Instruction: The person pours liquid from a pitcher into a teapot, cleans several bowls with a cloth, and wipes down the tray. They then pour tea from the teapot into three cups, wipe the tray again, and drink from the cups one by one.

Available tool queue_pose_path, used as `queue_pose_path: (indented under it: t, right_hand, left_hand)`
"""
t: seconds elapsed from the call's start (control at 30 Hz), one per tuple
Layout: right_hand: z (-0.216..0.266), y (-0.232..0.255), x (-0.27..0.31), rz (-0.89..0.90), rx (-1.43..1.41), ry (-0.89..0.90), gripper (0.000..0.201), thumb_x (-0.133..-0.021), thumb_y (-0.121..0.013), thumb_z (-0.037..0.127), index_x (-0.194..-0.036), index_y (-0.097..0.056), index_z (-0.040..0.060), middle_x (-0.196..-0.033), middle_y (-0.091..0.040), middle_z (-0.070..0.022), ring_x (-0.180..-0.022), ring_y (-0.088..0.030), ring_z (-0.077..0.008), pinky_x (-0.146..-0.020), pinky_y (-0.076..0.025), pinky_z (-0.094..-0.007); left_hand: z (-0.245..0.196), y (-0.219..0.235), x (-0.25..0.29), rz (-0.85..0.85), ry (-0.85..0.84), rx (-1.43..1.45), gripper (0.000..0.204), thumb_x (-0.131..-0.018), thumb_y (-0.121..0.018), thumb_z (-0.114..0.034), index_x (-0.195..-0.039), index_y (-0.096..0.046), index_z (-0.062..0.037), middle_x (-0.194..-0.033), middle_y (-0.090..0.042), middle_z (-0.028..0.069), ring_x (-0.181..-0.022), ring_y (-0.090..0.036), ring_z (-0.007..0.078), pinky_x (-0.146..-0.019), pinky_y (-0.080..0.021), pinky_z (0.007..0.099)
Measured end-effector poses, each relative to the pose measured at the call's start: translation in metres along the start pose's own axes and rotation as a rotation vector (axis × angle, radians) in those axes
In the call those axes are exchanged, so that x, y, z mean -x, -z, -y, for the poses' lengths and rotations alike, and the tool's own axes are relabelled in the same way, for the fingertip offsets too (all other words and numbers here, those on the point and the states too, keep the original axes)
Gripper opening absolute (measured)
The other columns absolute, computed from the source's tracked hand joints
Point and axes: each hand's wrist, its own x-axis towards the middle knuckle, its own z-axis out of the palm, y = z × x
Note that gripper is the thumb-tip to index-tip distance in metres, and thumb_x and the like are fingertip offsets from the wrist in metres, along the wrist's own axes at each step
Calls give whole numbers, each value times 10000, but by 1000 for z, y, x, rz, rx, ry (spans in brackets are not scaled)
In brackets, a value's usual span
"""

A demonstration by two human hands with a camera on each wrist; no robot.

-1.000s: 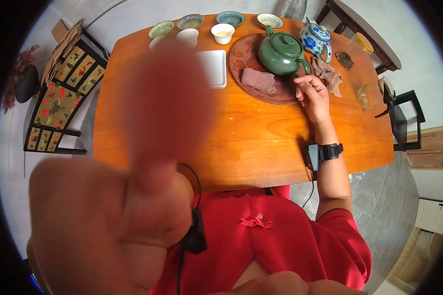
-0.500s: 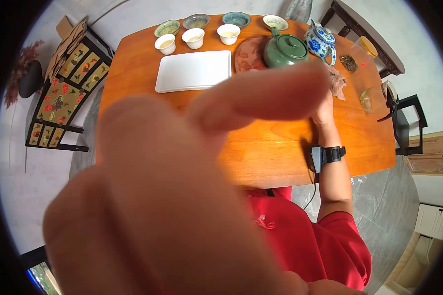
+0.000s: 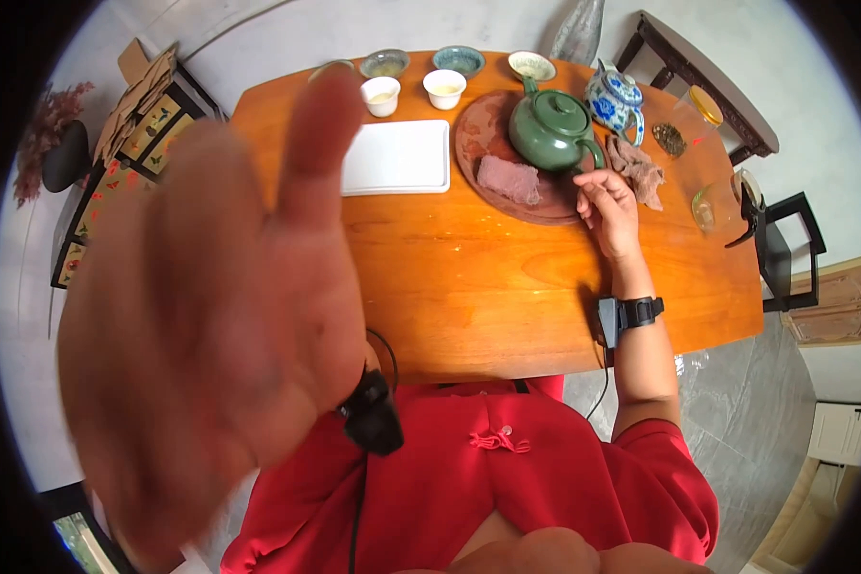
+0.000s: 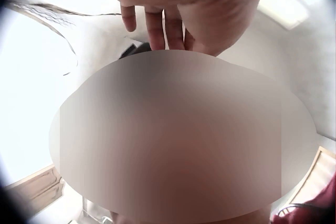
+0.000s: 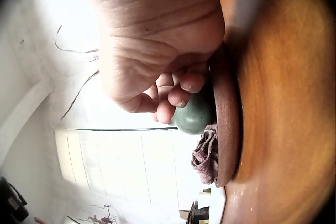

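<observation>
My left hand (image 3: 230, 335) is raised close in front of the head camera, large and blurred, holding nothing. Its thumb points up and the other fingers are extended; in the left wrist view these fingers (image 4: 155, 27) hang straight beneath the palm, partly covered by a blurred patch. By the near right edge of a round brown tray (image 3: 475, 113) lies my right hand (image 3: 610, 215), loosely curled with nothing in it. Just beyond its fingertips is the handle of a green teapot (image 3: 548, 129) standing on the tray. A folded pinkish cloth (image 3: 509, 180) is on the tray too.
A white rectangular tray (image 3: 397, 158) sits left of the round one, partly behind my left hand. Beyond it stand white cups (image 3: 381, 98) and several bowls (image 3: 458, 61). Toward the right are a blue-and-white teapot (image 3: 614, 98), a crumpled brown cloth (image 3: 638, 172) and a glass pitcher (image 3: 722, 206).
My left hand has swung from across the middle of the view back to the left, its fingers straightening, uncovering the green teapot and right hand again. The right hand stays by the tray.
</observation>
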Motion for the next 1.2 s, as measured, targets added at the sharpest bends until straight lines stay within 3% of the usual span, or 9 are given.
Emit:
queue_pose_path:
  t: [0.1,0.23,0.37,0.47,0.53,0.63,0.77,0.97,1.2]
  right_hand:
    - [0,1,1,12,-15,-12,128,-935,-542,118,-971,-648,57,-678,-591,7,-540,-484,-38,-453,-351,-163]
    - [14,-3,2,43,-87,-31,131,-937,-549,117,-988,-641,37,-703,-605,-18,-551,-528,-62,-459,-398,-175]
    - [42,-38,-13,44,36,-55,154,-928,-573,119,-1025,-637,17,-756,-622,-35,-617,-569,-83,-518,-459,-204]
    - [50,-81,-46,54,151,-72,219,-920,-571,93,-1112,-605,-7,-904,-637,-50,-780,-601,-96,-636,-502,-226]
    - [30,-105,-82,87,182,60,321,-888,-607,107,-1177,-567,-27,-1018,-637,-88,-899,-610,-142,-733,-515,-259]
    - [17,-146,-118,-82,727,148,581,-781,-715,202,-1256,-501,-55,-1197,-574,-207,-1050,-582,-284,-922,-459,-335]
    - [-19,-168,-161,-217,1067,262,825,-699,-763,324,-1347,-401,-35,-1292,-468,-257,-1226,-434,-389,-1036,-375,-409]
    - [-29,-178,-178,-213,1248,185,665,-685,-759,284,-1248,-522,20,-1269,-479,-217,-1133,-510,-368,-977,-433,-415]
    - [-7,-197,-180,-177,1149,252,599,-684,-738,234,-1203,-553,1,-1219,-479,-213,-1090,-541,-359,-932,-473,-387]
  left_hand:
    - [10,21,-10,78,213,-85,154,-937,-541,-288,-910,-640,-173,-797,-535,-69,-843,-500,167,-1002,-326,483]
    - [37,62,-9,-69,184,-188,226,-984,-435,-190,-1006,-565,-7,-812,-545,86,-775,-530,203,-838,-466,401]
    - [43,133,5,-381,444,-483,186,-970,-492,-177,-955,-571,-9,-795,-528,39,-744,-526,132,-779,-487,332]
    - [38,190,25,-508,482,-670,181,-952,-542,-180,-901,-580,-11,-744,-523,12,-690,-507,94,-709,-476,275]
    - [37,229,44,-645,397,-881,182,-938,-569,-185,-854,-589,-25,-660,-498,-8,-614,-476,78,-608,-438,239]
    - [34,270,78,-723,399,-984,191,-932,-578,-190,-818,-594,-38,-603,-467,-23,-556,-440,65,-533,-376,218]
    - [36,299,88,-750,495,-1007,186,-926,-581,-166,-789,-595,-41,-606,-473,-33,-536,-412,40,-486,-320,205]
    - [51,310,91,-696,447,-1135,176,-908,-597,-118,-783,-602,5,-675,-554,-26,-608,-456,31,-541,-365,213]
    - [45,293,80,-717,531,-1187,187,-904,-598,-123,-780,-598,18,-671,-560,-13,-614,-465,49,-559,-385,228]
